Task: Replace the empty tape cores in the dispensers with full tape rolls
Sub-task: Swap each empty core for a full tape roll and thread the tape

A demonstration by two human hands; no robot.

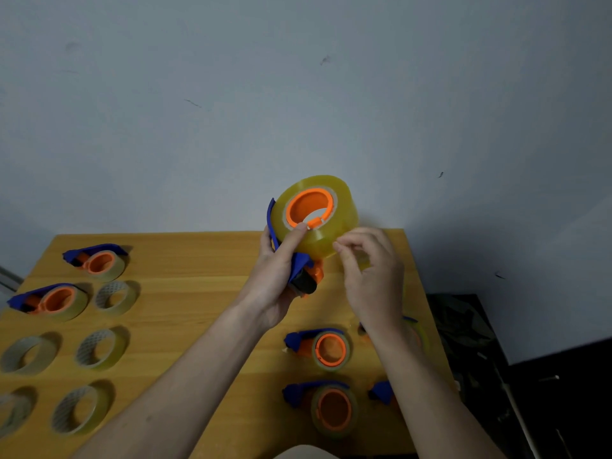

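Two hands up at frame centre: my left hand (pixel 276 276) is clamped on the dispenser (pixel 299 271), thumb against the orange hub, with the full roll (pixel 316 215) seated on it above the table (pixel 198 270). My right hand (pixel 371 276) pinches at the roll's lower right edge. Empty cores (pixel 116 298) lie lower left.

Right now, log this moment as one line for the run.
left hand: holds dispenser with full tape roll | right hand: pinching at roll edge | stage: roll mounted
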